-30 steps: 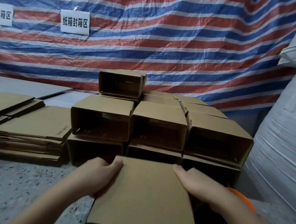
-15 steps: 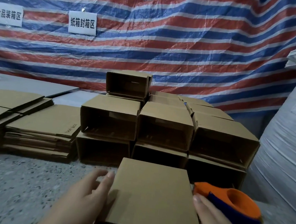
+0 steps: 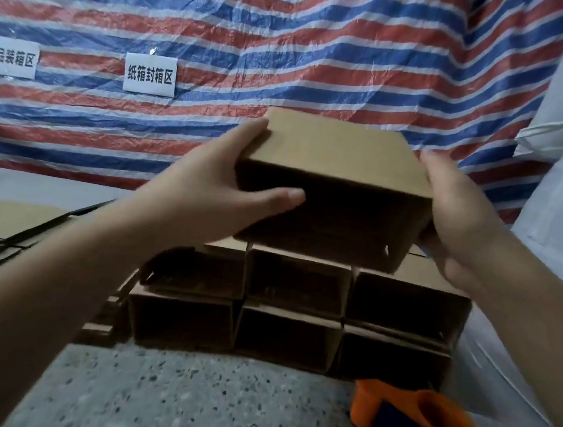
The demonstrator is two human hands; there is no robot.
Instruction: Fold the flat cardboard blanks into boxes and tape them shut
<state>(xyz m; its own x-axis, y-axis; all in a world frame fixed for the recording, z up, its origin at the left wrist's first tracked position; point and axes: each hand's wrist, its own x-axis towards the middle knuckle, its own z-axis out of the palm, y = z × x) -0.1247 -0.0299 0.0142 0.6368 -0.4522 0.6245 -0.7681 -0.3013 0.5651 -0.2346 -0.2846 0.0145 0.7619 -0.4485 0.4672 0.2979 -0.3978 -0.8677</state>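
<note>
The flat blanks (image 3: 0, 227) lie stacked at the far left, untouched. A second ago the box (image 3: 335, 191) sat on the floor with both hands flat on its top; now it is lifted clear and held in the air above the stack (image 3: 294, 314), its open side toward the camera. That suggests this box is finished with for now and is being added to the pile as a third row.

The left hand (image 3: 206, 192) grasps the box's left end, fingers over the top edge and thumb across the dark opening. The box is plain brown cardboard, squared up, its inside in shadow; no tape shows on the visible faces. The right hand (image 3: 462, 217) clasps the right end, fingers wrapped round the side wall.

Lower right, the tape dispenser (image 3: 414, 422) rests on the speckled floor (image 3: 186, 397), in neither hand.
</note>
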